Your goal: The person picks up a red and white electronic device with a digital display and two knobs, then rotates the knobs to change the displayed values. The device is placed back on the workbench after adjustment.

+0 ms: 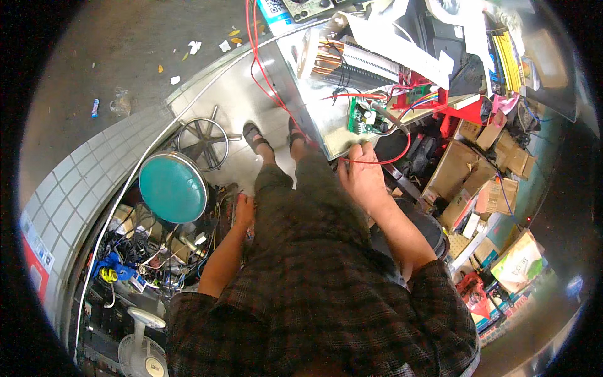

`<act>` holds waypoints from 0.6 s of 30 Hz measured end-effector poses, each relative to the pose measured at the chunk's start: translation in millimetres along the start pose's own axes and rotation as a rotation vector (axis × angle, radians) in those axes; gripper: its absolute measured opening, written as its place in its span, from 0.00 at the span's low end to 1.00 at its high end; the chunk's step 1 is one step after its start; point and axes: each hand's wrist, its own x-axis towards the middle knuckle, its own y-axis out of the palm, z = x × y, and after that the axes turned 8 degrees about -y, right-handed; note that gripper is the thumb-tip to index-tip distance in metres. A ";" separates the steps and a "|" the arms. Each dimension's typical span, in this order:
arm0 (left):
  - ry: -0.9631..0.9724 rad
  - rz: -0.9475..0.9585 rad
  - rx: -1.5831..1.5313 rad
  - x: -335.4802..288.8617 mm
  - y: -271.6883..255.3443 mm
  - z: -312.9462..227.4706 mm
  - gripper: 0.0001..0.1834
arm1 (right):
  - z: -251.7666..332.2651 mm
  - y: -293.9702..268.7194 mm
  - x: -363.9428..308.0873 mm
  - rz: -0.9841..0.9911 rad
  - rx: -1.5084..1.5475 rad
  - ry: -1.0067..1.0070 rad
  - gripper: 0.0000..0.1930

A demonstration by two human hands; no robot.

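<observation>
1. Green circuit board (pixel 361 118) lies on the bench (pixel 339 142), just beyond the right hand (pixel 366 182).
2. Right fingers sit close together at the bench's near corner; whether they grip anything, I cannot tell. A red wire (pixel 384 163) crosses them.
3. Left hand (pixel 244 210) hangs low, near the teal round stool (pixel 173 187); its fingers are too unclear to judge.
4. Behind the board lies a finned metal block (pixel 370 61); cardboard boxes (pixel 461 169) are piled off to the right.
</observation>
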 end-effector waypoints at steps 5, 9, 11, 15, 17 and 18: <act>0.196 -0.008 0.195 -28.7 -12.5 -15.2 0.24 | -4.3 -0.7 -0.2 -0.001 0.070 0.002 0.18; 0.131 0.023 0.315 -47.5 -10.2 -32.1 0.24 | -10.1 -6.1 -3.2 -0.021 0.136 -0.042 0.18; 0.172 -0.032 0.333 -56.7 -3.5 -42.1 0.23 | -15.7 -6.1 -6.0 -0.067 0.178 -0.079 0.15; 0.254 -0.093 0.484 -64.8 -3.3 -65.7 0.22 | -32.9 3.7 -25.1 -0.069 0.307 -0.094 0.13; 0.288 -0.037 0.436 -61.3 -6.6 -80.1 0.23 | -46.8 11.8 -41.8 -0.047 0.350 -0.109 0.14; 0.248 -0.012 0.417 -59.0 -6.3 -86.9 0.23 | -52.6 16.3 -54.0 0.006 0.323 -0.117 0.14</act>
